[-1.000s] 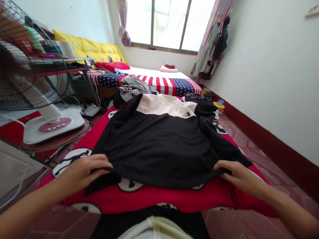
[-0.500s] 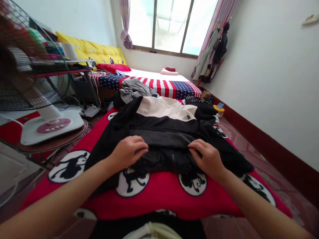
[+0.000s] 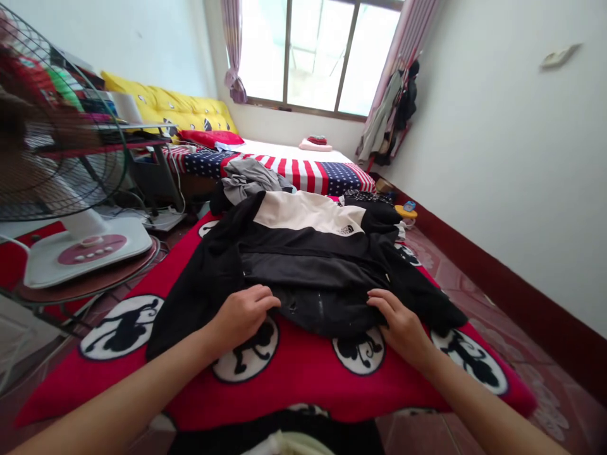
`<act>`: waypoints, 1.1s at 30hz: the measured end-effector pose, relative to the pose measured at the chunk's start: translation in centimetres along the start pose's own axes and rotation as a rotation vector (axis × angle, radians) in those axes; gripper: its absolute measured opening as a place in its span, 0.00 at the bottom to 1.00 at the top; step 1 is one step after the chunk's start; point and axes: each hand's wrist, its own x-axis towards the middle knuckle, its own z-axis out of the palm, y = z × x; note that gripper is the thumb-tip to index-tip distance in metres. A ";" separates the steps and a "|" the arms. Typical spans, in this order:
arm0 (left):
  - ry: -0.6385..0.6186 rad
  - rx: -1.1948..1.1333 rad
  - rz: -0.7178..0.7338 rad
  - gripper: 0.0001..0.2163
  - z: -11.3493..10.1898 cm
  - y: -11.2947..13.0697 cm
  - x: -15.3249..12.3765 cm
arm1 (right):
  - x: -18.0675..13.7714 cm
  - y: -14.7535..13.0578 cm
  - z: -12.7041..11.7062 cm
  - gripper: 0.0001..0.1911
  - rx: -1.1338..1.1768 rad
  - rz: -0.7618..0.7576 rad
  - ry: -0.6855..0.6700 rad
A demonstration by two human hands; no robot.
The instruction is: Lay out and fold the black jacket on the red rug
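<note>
A black jacket (image 3: 313,265) with a cream upper panel lies on a red blanket (image 3: 294,379) printed with black-and-white round figures. Its bottom hem is folded up over the body. My left hand (image 3: 241,314) rests on the near left edge of the fold, fingers curled on the fabric. At the near right edge of the same fold my right hand (image 3: 401,325) presses down. Both sleeves spread out to the sides.
A standing fan (image 3: 52,158) on a white base sits at left on a low round table. Beyond the jacket lie grey clothes (image 3: 249,174) and a bed with a stars-and-stripes cover (image 3: 308,170). A white wall with a dark red skirting runs along the right.
My hands lifted the jacket's bottom hem from the near edge and folded it up over the body, then drew back a little to the fold's near edge.
</note>
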 end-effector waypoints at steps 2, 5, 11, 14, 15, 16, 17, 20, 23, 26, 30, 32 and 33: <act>0.097 -0.062 -0.065 0.16 -2.0 -0.6 0.8 | 0.7 0.2 -2.1 0.22 0.047 -0.032 0.069; 0.086 -0.127 -0.075 0.16 -4.2 -0.9 1.3 | 1.3 -0.1 -4.6 0.19 0.082 -0.065 0.107; -0.359 -0.097 0.001 0.17 -2.5 0.7 -0.5 | -0.4 -2.5 -4.4 0.18 0.025 0.029 -0.347; -0.460 -0.115 -0.102 0.15 -2.0 1.6 -0.5 | -0.6 -3.0 -4.2 0.12 0.160 0.118 -0.366; -0.459 -0.135 -0.119 0.14 -2.0 2.0 0.0 | -0.4 -2.9 -4.2 0.09 0.203 0.154 -0.306; -0.439 -0.165 -0.120 0.14 -2.1 2.3 0.6 | -0.2 -2.7 -4.3 0.07 0.215 0.194 -0.225; -0.401 -0.202 -0.116 0.14 -2.0 2.8 1.4 | 0.1 -2.4 -4.3 0.06 0.187 0.241 -0.132; -0.223 -0.320 -0.102 0.16 -0.4 4.2 3.4 | 0.6 -1.3 -3.9 0.08 -0.052 0.353 0.065; -0.186 -0.337 -0.019 0.20 2.7 5.5 4.0 | 0.2 -0.7 -2.8 0.25 -0.245 0.361 0.081; -0.250 -0.246 0.053 0.25 5.3 6.2 3.3 | -0.9 -0.3 -1.9 0.30 -0.313 0.323 0.056; -0.277 -0.200 0.049 0.25 6.2 6.4 2.5 | -2.3 1.0 -2.2 0.27 -0.256 0.389 0.049; -0.294 -0.203 0.051 0.25 5.9 6.4 2.5 | -3.0 1.8 -2.9 0.22 -0.214 0.444 0.079; -0.302 -0.206 0.048 0.25 5.7 6.4 2.6 | -3.3 2.1 -3.4 0.18 -0.209 0.462 0.095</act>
